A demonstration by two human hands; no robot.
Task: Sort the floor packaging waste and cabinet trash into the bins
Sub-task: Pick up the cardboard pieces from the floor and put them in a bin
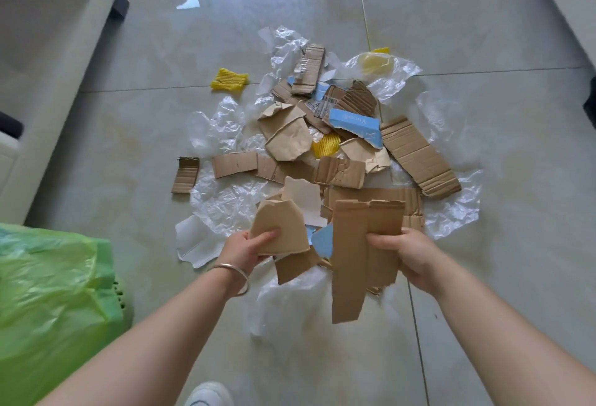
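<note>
Over the glossy tiled floor [483,34] you hold two pieces of packaging above the waste pile. Your left hand [245,250], with a silver bangle [230,271] at the wrist, grips a torn brown paper piece [280,228], thumb on top and fingers curled beneath. Your right hand [409,254] pinches a long strip of corrugated cardboard [358,244] by its right edge; the strip hangs down toward you. Beyond your hands lies the pile: more cardboard scraps, a ribbed cardboard panel [419,157] on the right, a torn blue box piece [354,123], crumpled clear plastic film [219,128], and a yellow foam net [229,80] off to the far left. Near left stands a bin lined with a green bag [48,302]. A white shoe [209,394] shows at the near edge.
</note>
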